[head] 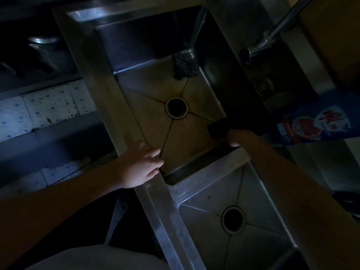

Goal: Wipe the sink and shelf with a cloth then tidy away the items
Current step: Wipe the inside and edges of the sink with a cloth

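"Stainless steel double sink, poorly lit. Which basin is in work?"

"The one holding the scourer. The second basin lies across the divider, untouched at present."

"Position of the hands?"

"The left hand rests on the front rim close to the divider, fingers straight and reaching over the edge, grasping nothing. The right hand is down in the basin, in the corner where the divider meets the tap-side wall."

"And the cloth?"

"The dark cloth is on the basin floor in that same corner, touching the right hand and lying just ahead of it, towards the drain. Whether the fingers curl round it or press it flat, I cannot tell in this light. Its long axis is likewise unclear."

"Finding?"

"In my judgement the right hand alone can work it. The floor left to cover runs away from the grip, past the drain to the scourer's far corner, so the stroke should push outward."
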Demonstrator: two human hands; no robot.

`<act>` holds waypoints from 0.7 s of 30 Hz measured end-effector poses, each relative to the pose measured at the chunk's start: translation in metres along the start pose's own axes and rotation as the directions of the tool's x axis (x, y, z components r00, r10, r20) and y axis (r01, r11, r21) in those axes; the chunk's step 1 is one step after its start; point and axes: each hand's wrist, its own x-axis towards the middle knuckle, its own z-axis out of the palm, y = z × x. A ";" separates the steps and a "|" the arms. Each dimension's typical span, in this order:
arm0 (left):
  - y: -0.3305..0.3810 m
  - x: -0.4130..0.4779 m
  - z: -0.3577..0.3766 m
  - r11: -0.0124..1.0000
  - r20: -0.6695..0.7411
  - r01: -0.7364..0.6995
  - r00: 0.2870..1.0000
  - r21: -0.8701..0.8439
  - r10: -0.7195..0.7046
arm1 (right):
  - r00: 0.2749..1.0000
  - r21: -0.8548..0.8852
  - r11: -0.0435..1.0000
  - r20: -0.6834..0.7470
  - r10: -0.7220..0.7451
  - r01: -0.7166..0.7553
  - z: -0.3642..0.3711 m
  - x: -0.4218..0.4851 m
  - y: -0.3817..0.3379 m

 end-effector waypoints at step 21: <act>-0.004 -0.003 0.004 0.999 -0.071 0.025 0.997 -0.029 -0.027 | 0.891 0.135 0.917 0.221 -0.397 0.375 0.039 -0.030 -0.127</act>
